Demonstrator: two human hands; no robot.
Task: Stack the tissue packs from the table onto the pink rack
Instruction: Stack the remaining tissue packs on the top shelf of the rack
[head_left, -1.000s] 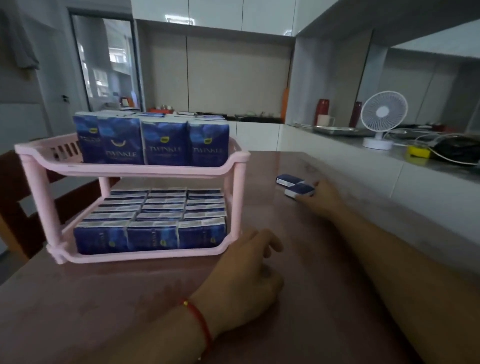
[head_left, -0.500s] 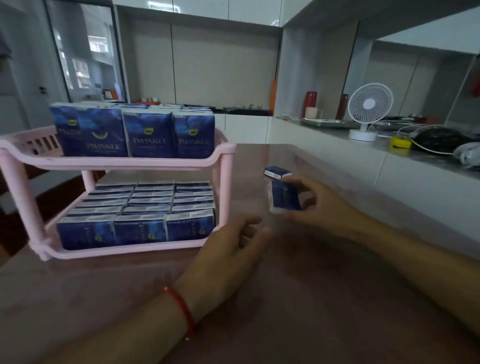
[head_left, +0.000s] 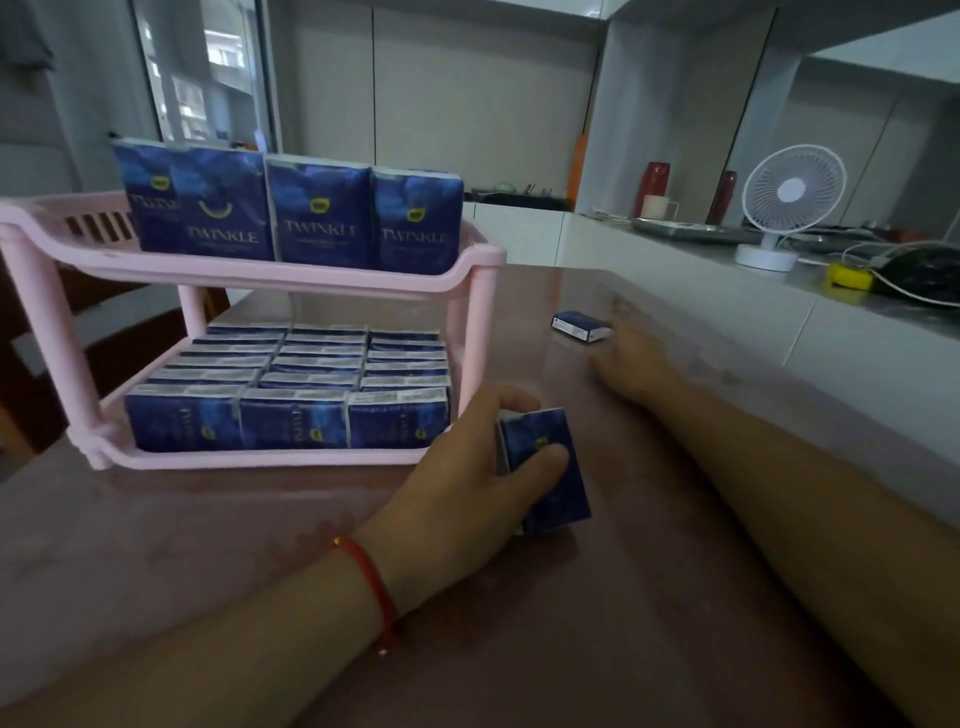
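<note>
Left hand (head_left: 467, 478) at lower centre of frame, fingers and thumb curled round a blue pack (head_left: 550, 470), held tilted just off the front right corner of the rack (head_left: 291, 275); whether the pack touches the table (head_left: 649, 597) cannot be told. Red string on that wrist. Right hand (head_left: 631, 364) at right of centre, reaching flat over the table, fingers fairly straight and blurred, holding nothing, tips just beside a second pack (head_left: 580, 326) lying flat on the table; contact cannot be told. Rack at left of frame, two tiers: upper tier holds upright packs in a row, labels facing camera; lower tier packed with rows of packs standing on edge. White fan (head_left: 784, 202) on the counter at upper right, yellow item and cables beside it.
</note>
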